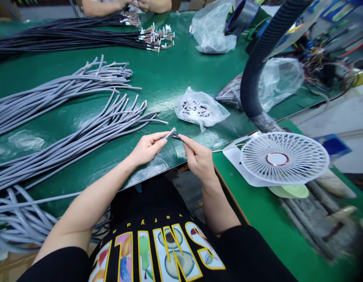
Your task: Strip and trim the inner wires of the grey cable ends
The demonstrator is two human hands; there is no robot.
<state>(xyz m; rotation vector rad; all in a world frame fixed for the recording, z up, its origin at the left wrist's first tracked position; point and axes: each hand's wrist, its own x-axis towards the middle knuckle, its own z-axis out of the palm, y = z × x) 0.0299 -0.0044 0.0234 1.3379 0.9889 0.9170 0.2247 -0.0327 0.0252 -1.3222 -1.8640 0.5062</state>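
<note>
My left hand (147, 149) pinches a grey cable (170, 133) near its end, where the stripped tip with pale strands points up and right. My right hand (199, 157) is closed around a small dark metal tool (175, 136), mostly hidden by the fingers. The tool's tip meets the cable end or lies right beside it; I cannot tell which. Just beyond both hands sits an open clear plastic bag (219, 113) with small black and white pieces (196, 109). To the left lies a bundle of grey cables (105, 127), their ends toward my hands.
Another grey cable bundle (66, 86) and black cables with white connectors (111, 38) lie farther back on the green table (158, 74). Across it are a person's forearms (100, 7). On the right stand a white fan (305, 156) and a black flexible hose (252, 74).
</note>
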